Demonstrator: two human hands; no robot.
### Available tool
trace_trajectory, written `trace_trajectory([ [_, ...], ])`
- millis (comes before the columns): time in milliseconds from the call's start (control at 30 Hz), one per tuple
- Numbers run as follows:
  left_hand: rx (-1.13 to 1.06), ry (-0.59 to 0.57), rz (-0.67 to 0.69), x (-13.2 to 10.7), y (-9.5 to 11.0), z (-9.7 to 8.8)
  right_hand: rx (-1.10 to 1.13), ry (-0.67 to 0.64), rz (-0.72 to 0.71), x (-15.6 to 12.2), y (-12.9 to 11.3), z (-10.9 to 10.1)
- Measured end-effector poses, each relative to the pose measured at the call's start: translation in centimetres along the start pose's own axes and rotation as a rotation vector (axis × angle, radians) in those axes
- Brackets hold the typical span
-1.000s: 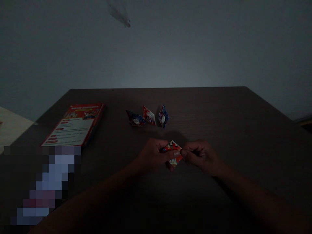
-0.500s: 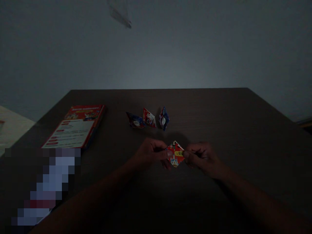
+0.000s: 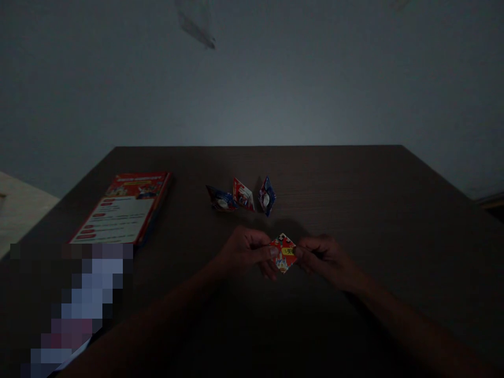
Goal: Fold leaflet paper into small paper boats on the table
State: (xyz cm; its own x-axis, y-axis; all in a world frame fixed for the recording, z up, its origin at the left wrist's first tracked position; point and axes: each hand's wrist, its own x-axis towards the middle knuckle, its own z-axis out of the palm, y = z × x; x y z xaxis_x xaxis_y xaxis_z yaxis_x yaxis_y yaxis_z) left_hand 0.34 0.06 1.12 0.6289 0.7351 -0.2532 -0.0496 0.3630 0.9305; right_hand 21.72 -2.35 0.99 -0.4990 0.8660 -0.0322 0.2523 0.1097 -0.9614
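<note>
I have the square [image 3: 284, 258], a red one with a yellow label, pinched between both hands just below the centre of the frame. My left hand [image 3: 249, 253] grips its left corner, thumb on top and fingers beneath; my right hand [image 3: 323, 258] nips the right corner between thumb and fingertips. It sits cornerwise, points up and down, above the table [image 3: 362, 194].

I take it for folded printed paper: very light, a little stiff where layers stack, perhaps slick on its glossy print. I'd expect it to crease or tear before it breaks, so a soft pinch at opposite corners suits it, clear of the middle.

Counting: one square in hand; three folded papers beyond it, near the middle of the frame: a dark blue one [image 3: 221, 201], a red-and-white one [image 3: 244, 195] and another blue one [image 3: 267, 196]. Whether the first two touch I can't tell; the third stands just beside them. One stack [image 3: 114, 215] of printed sheets or booklets lies at the left; I can't count its layers.
</note>
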Motion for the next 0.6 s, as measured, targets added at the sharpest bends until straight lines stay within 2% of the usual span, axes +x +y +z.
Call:
trace_trajectory([
  [233, 0.165, 0.024, 0.065, -0.2, 0.0, 0.9, 0.057, 0.018, 0.025, -0.1, -0.8, 0.4],
  [367, 0.206, 0.029, 0.097, -0.2, -0.4, 1.1, 0.025, -0.017, -0.021, 0.0, -0.9, 0.6],
  [600, 0.434, 0.035, 0.230, -0.8, -0.3, 1.5, -0.064, -0.107, -0.110, -0.1, -1.1, 0.9],
])
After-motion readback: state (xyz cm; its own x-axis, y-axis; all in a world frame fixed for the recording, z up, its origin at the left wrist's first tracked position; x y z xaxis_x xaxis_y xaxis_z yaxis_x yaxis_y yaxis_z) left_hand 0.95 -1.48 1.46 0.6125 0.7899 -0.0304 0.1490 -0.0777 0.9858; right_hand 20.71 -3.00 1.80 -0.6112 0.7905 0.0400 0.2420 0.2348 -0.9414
